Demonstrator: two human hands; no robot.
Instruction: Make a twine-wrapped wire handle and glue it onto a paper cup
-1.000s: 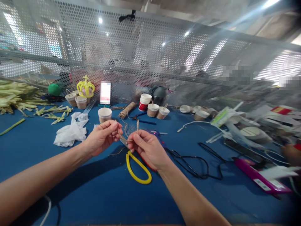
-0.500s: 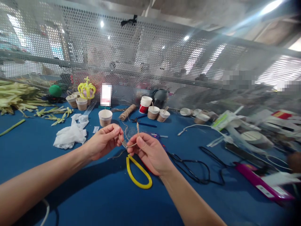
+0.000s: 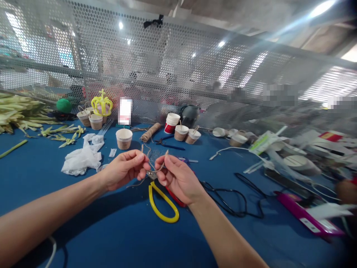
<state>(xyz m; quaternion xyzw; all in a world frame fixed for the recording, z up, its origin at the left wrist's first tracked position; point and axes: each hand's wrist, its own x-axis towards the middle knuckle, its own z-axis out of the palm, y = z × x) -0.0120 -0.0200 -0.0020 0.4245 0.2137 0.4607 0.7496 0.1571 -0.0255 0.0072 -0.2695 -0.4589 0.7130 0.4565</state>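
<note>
A short piece of twine (image 3: 158, 170) hangs in a shallow curve between my two hands. My left hand (image 3: 129, 167) pinches one end, its tip poking up above the thumb. The other end is pinched by my right hand (image 3: 175, 174), again with a little tip showing. Just beneath them lie scissors (image 3: 164, 212) with one yellow and one red handle; the blades are partly hidden behind my fingers. Beyond my hands rests a roll of twine (image 3: 151, 132), a thin strand trailing from it toward me.
Paper cups (image 3: 124, 139) stand along the back near blue-handled pliers (image 3: 171, 143). Crumpled white plastic (image 3: 82, 160) and green stalks (image 3: 19, 111) lie left. Black cable (image 3: 231, 203), a magenta tool (image 3: 308, 215) and clutter are at right. A perforated metal screen (image 3: 156, 67) rises behind.
The twine's left end now sticks up from my left fingers. My right hand has shifted slightly right and turned, and more of the red scissor handle shows.
</note>
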